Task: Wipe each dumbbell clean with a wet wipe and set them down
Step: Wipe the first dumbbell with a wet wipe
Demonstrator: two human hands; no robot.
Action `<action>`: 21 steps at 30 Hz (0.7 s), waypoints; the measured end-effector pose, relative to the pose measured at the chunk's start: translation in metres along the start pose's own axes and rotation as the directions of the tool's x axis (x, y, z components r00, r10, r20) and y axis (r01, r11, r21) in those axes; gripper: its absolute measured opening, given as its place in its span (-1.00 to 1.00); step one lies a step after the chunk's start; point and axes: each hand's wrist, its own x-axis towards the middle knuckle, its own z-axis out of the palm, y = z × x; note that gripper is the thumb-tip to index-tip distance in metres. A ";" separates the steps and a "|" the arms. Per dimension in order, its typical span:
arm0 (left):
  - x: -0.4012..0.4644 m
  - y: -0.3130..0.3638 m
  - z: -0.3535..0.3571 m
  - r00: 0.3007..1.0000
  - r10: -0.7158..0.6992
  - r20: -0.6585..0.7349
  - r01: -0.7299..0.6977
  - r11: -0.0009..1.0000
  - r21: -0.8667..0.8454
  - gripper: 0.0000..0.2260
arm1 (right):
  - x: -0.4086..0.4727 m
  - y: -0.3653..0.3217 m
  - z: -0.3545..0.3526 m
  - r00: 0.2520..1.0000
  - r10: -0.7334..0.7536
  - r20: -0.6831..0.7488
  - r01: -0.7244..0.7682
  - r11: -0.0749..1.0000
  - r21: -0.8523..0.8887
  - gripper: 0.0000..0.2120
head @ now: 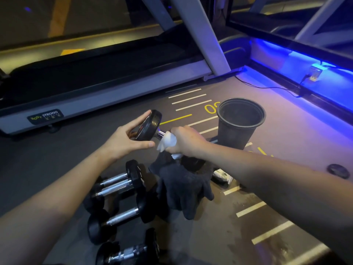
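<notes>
Held dumbbell (152, 127) at centre frame, raised off the floor, tilted with one black head toward upper left. Left hand (124, 138) cupped around that head, fingers fairly straight over its upper rim, thumb stretched below. Right hand (186, 140) wrapped round the chrome handle with a white wet wipe (168, 142) bunched between palm and bar. Far head hidden behind the right wrist.

Likely heavy and rigid for its size; rubbery heads probably offer decent friction, but the polished handle, wet from the wipe, looks slippery. Best supported at a head while rubbing the bar, as here; set down low and gently rather than dropped.

Black bin (241, 121) just right of centre, upright, open-topped, interior dark, contents impossible to tell. Four more dumbbells (118, 199) lying in a cluster at lower centre-left. Dark cloth (183, 188) crumpled on the floor below the hands. Small white packet (222, 175), possibly the wipes, partly hidden beside the cloth.
</notes>
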 end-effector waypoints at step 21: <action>0.012 0.018 0.007 0.999 0.038 0.008 -0.038 0.999 0.010 -0.20 | -0.004 0.013 0.005 0.995 0.092 -0.029 -0.088 0.989 0.116 -0.73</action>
